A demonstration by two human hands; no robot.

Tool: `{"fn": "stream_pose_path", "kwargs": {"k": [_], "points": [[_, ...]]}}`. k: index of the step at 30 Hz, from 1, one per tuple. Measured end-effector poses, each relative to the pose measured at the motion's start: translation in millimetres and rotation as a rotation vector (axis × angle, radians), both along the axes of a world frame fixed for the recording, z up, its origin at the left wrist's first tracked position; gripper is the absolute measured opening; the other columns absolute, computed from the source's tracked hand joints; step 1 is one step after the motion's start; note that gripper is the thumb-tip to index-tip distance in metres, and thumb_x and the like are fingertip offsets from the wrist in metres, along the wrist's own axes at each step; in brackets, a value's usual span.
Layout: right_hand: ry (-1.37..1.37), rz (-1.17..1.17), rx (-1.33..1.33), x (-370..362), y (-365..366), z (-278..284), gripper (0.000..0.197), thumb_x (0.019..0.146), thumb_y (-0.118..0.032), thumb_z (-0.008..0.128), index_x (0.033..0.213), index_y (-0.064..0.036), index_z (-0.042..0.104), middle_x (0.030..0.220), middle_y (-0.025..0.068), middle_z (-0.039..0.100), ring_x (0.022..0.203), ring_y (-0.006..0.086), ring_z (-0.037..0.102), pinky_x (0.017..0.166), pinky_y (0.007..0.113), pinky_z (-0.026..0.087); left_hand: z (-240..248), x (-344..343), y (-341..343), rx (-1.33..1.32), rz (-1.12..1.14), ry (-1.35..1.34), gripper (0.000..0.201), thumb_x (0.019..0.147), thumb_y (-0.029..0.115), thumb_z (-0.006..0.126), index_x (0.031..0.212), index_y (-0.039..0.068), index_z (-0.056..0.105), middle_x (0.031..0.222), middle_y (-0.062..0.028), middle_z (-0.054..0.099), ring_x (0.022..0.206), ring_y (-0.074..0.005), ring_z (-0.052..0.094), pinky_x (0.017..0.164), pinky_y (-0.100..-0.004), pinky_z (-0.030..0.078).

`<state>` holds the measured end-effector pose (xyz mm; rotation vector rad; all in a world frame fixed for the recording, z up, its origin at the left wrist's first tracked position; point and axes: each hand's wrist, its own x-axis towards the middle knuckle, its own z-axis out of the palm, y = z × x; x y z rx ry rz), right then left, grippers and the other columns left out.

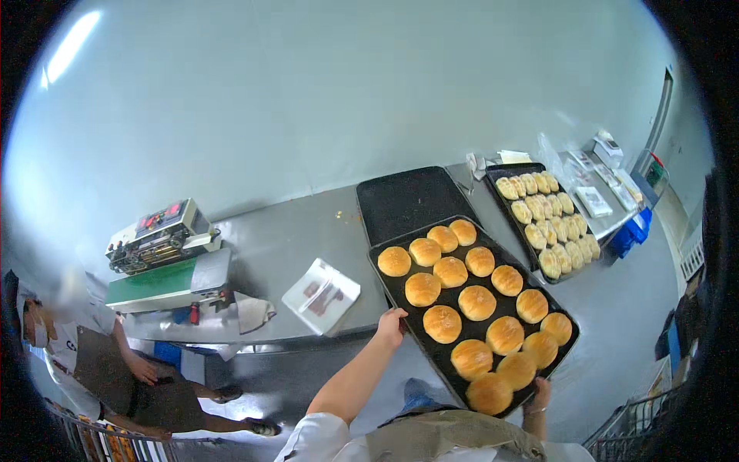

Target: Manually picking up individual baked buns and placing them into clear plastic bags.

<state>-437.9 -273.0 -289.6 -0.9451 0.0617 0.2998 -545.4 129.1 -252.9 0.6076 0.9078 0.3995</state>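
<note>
- The person's left hand (391,327) is closing around the long left rim of a dark baking tray (469,330), and the right hand (540,396) is curling onto its near right corner, most of its fingers hiding below the rim.
- The baking tray is tilting diagonally in front of the apron, its far end overlapping the table's front edge; I cannot tell whether it is touching anything there.
- Golden buns (476,302) are filling it, looking fully baked to me, and all are sitting unwrapped.
- As for progress, I'd judge the tray is being carried or placed rather than resting: both hands are bearing it, so letting go remains undone.
- Behind it, a second dark tray (412,202) is lying on the steel table (308,246), a stack of clear packaging (321,296) resting to its left.
- Further left, a machine with a green belt (165,281) is standing beside a crumpled cloth (254,313), and a co-worker in a brown apron (96,366) is staying near it.
- To the right, another tray (517,231) is holding pale rolls (560,229), white packs (593,202) lying beyond.
- Pale walls are surrounding everything, and a strip light (73,46) is glowing overhead.
</note>
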Motion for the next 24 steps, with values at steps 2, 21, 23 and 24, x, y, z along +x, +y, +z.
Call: {"fn": "stream_pose_path", "kwargs": {"k": [2, 21, 23, 24], "points": [[0.095, -0.041, -0.037, -5.0, 49.2, 12.4, 0.041, 0.068, 0.000, 0.052, 0.108, -0.0014, 0.041, 0.095, 0.0115, 0.053, 0.081, 0.0241, 0.054, 0.070, 0.036, 0.048, -24.9, 11.2, 16.5, -0.100, 0.101, -0.095, 0.006, 0.072, 0.005, 0.053, 0.074, 0.009, 0.049, 0.066, -0.0014, 0.048, 0.062, -0.0131, 0.049, 0.053, -0.0255, 0.039], [-0.583, 0.621, -1.358, 56.1, 236.6, 105.9, 0.076, 0.059, -0.034, 0.073, 0.117, 0.0003, 0.038, 0.074, 0.0099, 0.055, 0.066, 0.0225, 0.054, 0.061, 0.034, 0.044, -74.6, -235.8, 239.4, 0.944, -0.225, 1.655, 0.057, 0.085, 0.037, 0.041, 0.128, 0.001, 0.028, 0.135, -0.0165, 0.024, 0.125, -0.0321, 0.021, 0.099, -0.0433, 0.021], [-0.632, 0.729, -1.478, 27.8, 240.1, 123.7, 0.082, 0.059, -0.033, 0.072, 0.122, 0.0006, 0.032, 0.072, 0.0083, 0.053, 0.063, 0.0206, 0.053, 0.059, 0.032, 0.044, -85.1, -244.0, 242.7, 1.134, -0.165, 1.709, 0.039, 0.085, 0.025, 0.042, 0.118, 0.005, 0.044, 0.131, -0.0136, 0.033, 0.122, -0.0312, 0.026, 0.098, -0.0404, 0.024], [-0.693, 0.843, -1.576, 14.3, 244.6, 128.7, 0.088, 0.060, -0.033, 0.072, 0.127, 0.0009, 0.026, 0.071, 0.0067, 0.051, 0.061, 0.0187, 0.052, 0.057, 0.030, 0.044, -88.3, -247.5, 245.6, 1.142, -0.190, 1.693, 0.039, 0.085, 0.025, 0.042, 0.118, 0.005, 0.044, 0.131, -0.0136, 0.033, 0.122, -0.0312, 0.026, 0.098, -0.0404, 0.024]]}}
